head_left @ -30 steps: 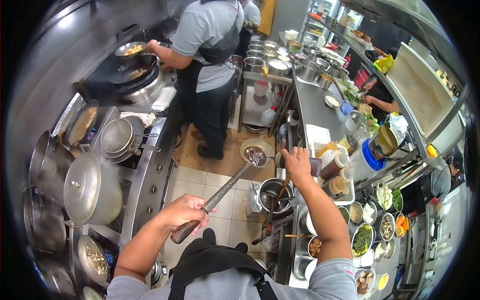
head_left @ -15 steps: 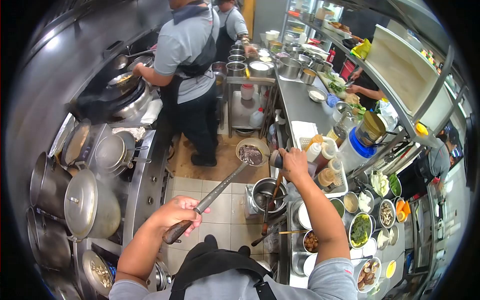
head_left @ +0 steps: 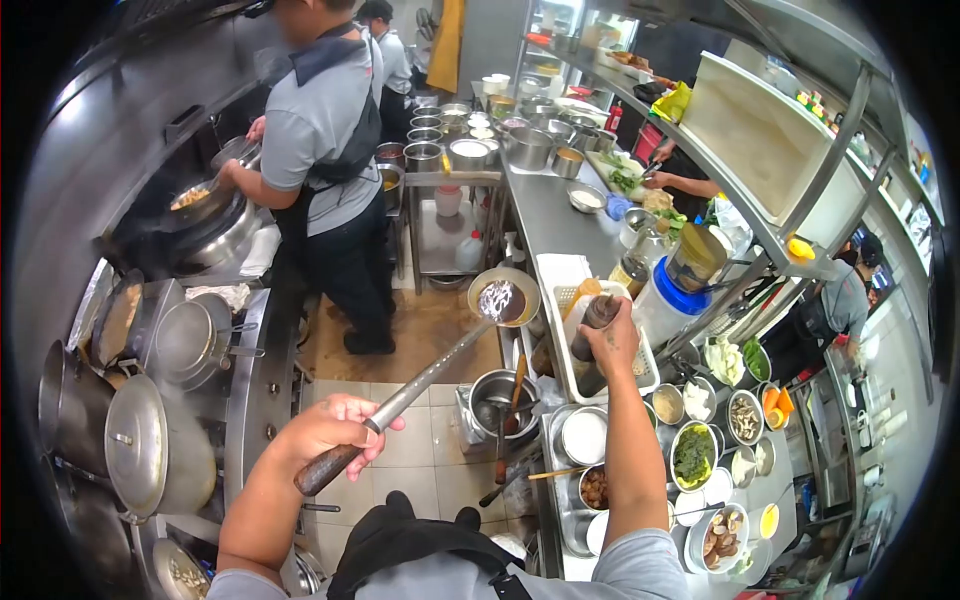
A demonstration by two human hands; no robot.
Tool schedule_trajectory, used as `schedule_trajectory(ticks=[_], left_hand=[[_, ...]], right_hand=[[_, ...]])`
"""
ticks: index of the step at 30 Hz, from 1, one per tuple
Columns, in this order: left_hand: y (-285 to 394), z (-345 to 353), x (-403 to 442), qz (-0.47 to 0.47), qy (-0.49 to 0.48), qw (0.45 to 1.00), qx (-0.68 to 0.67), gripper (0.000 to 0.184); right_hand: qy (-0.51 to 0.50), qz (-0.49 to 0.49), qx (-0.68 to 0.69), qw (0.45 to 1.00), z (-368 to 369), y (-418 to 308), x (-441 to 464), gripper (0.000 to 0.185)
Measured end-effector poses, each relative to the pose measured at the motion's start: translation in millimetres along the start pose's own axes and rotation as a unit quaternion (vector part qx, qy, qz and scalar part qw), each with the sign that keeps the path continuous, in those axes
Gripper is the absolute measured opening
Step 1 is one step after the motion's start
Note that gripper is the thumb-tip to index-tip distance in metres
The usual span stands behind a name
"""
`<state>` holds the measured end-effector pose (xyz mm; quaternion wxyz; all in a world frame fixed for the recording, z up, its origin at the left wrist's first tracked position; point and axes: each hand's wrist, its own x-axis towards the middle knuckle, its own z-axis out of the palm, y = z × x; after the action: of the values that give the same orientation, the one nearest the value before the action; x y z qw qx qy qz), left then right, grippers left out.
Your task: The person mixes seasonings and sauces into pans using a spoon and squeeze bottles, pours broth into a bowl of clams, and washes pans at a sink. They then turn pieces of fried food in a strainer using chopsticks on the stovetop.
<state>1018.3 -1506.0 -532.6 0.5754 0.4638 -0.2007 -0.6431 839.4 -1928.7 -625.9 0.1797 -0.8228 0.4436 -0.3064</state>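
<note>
My left hand [head_left: 335, 432] is closed round the wooden end of a long-handled ladle [head_left: 425, 378]. The ladle's round bowl, out over the floor, holds a dark, glossy liquid [head_left: 503, 303]. On the right, my right hand [head_left: 615, 347] grips a dark squeeze bottle [head_left: 600, 311] at the white plastic basket [head_left: 655, 376]. The bottle stands roughly upright among other bottles; whether its base rests in the basket is hidden. Below the ladle bowl, a steel pot [head_left: 475, 390] has several long-handled utensils in it.
A co-worker [head_left: 335, 150] stands ahead on the left at a wok [head_left: 190, 215]. Lidded pots [head_left: 160, 445] line the left stove. Ingredient bowls [head_left: 693, 455] fill the right counter, under a metal shelf. Across it, another person's hand [head_left: 660, 180] is near leafy greens.
My right hand has moved with the squeeze bottle from beside the ladle bowl rightward to the basket. The ladle stays up in my left hand. The view has shifted.
</note>
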Motion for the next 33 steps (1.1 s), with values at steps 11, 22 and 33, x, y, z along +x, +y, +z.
schedule_trajectory(ticks=[11, 22, 33], left_hand=[[-25, -15, -13, -0.029, 0.063, 0.997, 0.025, 0.045], [-34, -31, -32, -0.024, 0.128, 0.991, 0.032, 0.039], [-25, -33, -41, -0.005, 0.15, 0.988, 0.044, 0.039]], right_hand=[[-0.022, -0.063, -0.294, 0.954, 44, -16, 57, 0.03], [-0.099, -0.079, -0.204, 0.971, 79, 10, 65, 0.017], [-0.136, -0.159, 0.311, 0.927, 23, -107, 39, 0.067]])
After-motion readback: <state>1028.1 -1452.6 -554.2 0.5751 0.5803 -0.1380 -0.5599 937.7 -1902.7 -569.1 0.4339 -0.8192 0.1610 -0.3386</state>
